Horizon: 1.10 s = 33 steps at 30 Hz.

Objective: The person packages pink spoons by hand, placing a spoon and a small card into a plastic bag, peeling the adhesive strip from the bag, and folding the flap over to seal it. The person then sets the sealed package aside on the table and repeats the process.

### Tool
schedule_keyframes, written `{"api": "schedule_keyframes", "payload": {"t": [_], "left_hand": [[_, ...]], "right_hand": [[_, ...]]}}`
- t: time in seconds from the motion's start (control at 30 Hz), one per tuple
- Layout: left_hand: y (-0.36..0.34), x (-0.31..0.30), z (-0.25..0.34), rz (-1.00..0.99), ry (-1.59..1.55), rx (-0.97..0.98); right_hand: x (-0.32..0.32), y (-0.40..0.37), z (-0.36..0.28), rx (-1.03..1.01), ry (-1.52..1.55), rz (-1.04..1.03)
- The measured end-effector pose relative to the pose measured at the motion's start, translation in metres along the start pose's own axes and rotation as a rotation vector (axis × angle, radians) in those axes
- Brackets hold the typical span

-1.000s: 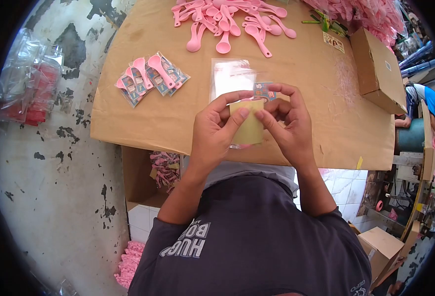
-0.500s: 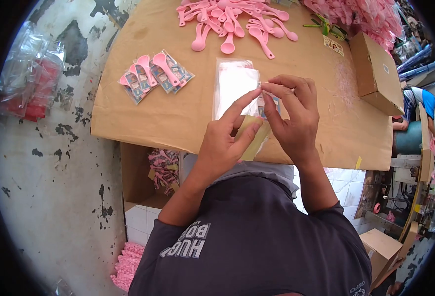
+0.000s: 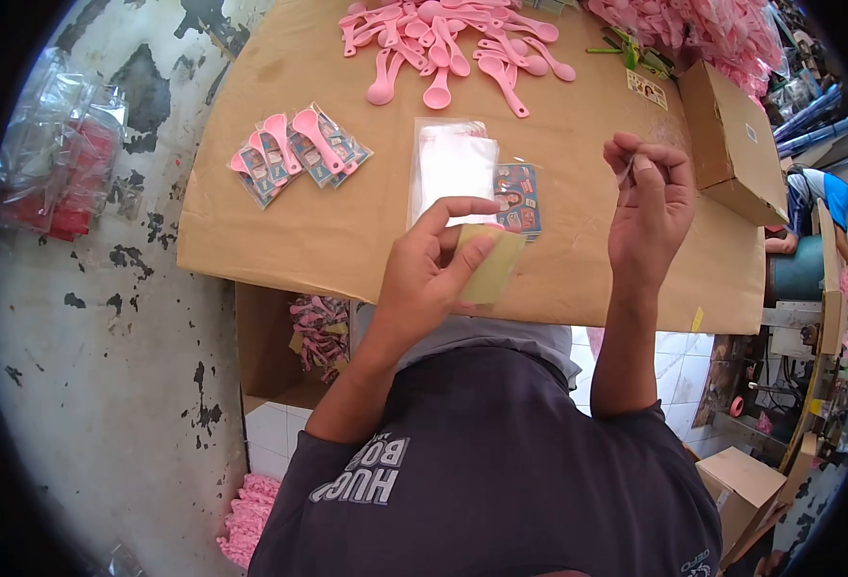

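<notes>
My left hand (image 3: pixel 429 264) is closed on a pale yellow card packet (image 3: pixel 491 264), with a bit of pink at its top edge. Out to the right, my right hand (image 3: pixel 650 207) is raised over the table in a pinch, and a thin clear plastic strip (image 3: pixel 625 175) shows at its fingertips. Just beyond my left hand lie a stack of clear plastic bags (image 3: pixel 455 178) and a small pile of blue printed cards (image 3: pixel 520 197). Farther left, several bagged pink spoons (image 3: pixel 318 139) rest on matching cards.
Loose pink measuring spoons (image 3: pixel 438 48) cover the table's far side. A cardboard box (image 3: pixel 732 139) and a heap of pink bagged goods (image 3: pixel 703 34) stand at the right. Below the table is an open carton (image 3: pixel 275 346). Another person (image 3: pixel 828 197) bends at far right.
My right hand has pulled away from my left, to the right, with the thin strip in its pinch. The yellow packet stays in my left hand, and the blue card pile is more exposed.
</notes>
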<state>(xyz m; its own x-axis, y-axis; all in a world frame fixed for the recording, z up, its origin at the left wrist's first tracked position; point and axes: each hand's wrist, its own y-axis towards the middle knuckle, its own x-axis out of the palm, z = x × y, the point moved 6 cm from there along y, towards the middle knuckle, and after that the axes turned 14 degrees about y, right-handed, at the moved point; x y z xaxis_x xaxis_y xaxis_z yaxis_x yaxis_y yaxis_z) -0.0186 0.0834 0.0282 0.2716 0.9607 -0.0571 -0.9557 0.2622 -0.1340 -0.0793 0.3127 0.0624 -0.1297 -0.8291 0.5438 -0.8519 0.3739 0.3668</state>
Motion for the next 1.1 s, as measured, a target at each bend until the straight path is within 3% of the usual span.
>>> {"api": "schedule_keyframes", "payload": {"t": [0.1,0.17,0.23,0.3,0.5,0.73,0.87,1.1], "left_hand": [[0.004,-0.003,-0.005,0.043,-0.078,0.008],[0.005,-0.007,-0.003,0.096,-0.140,0.067],[0.008,-0.009,-0.006,0.118,-0.135,0.121],[0.008,-0.011,-0.006,0.142,-0.128,0.175],[0.003,-0.020,-0.010,0.135,-0.140,0.119],[-0.001,-0.026,-0.007,0.118,-0.117,0.233],[-0.001,-0.025,-0.008,0.102,-0.187,0.331],[0.002,-0.024,-0.009,0.070,-0.193,0.330]], "right_hand": [[-0.022,-0.004,0.000,0.065,0.162,-0.046],[-0.012,-0.020,0.015,0.403,0.279,-0.384],[-0.004,-0.038,0.017,0.452,0.189,-0.455],[0.027,-0.059,0.019,0.499,-0.169,-0.395],[0.040,-0.073,0.033,0.517,-0.234,-0.456],[0.042,-0.069,0.028,0.598,-0.154,-0.448],[0.041,-0.067,0.027,0.521,-0.102,-0.517],[0.042,-0.062,0.010,0.399,-0.131,-0.657]]}}
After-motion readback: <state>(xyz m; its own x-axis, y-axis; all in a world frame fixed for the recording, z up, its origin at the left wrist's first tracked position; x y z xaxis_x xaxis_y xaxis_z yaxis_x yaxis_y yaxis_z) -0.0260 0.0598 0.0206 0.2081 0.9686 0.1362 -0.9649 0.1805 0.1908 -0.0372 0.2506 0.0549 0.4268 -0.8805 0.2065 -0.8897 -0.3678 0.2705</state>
